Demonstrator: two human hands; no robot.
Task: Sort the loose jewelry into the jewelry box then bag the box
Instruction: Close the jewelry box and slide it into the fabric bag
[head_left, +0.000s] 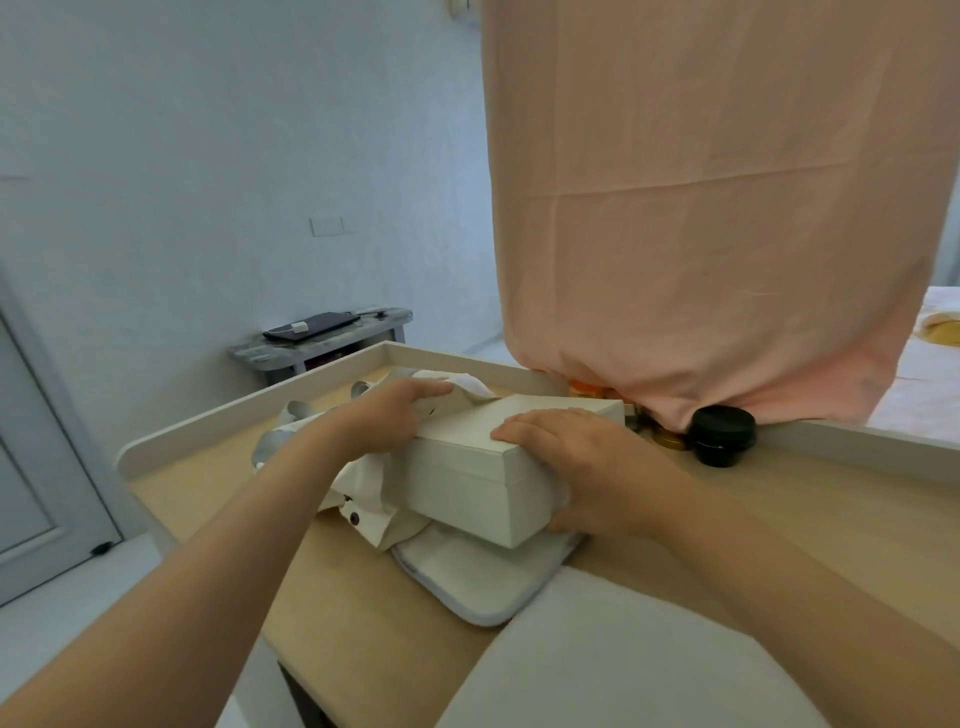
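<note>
White cloth: smooth, matte white cloth (613, 670) fills the bottom edge; both bare forearms reach out above it
Jewelry box: closed white rectangular jewelry box (467, 483) with a fine matte grain and a thin seam under the lid; it sits mid-table on top of the bag, one corner toward the camera
Bag: soft cream fabric bag (363, 483), crumpled along the box's left side, with a dark round button; a flat padded panel with pale blue piping lies under the box
Left hand: left hand (389, 415) lies on the bag's fabric at the box's far left edge; fingers straight and close together; thumb hidden
Right hand: right hand (587, 457) grips the box's right end; fingers slightly spread over the lid, thumb at the bottom edge
Table: pale wooden table (363, 649) with a raised white rim
Behind: squat black round jar (724, 434) and gold lids (667, 440), beside a hanging peach sheet (727, 208)
</note>
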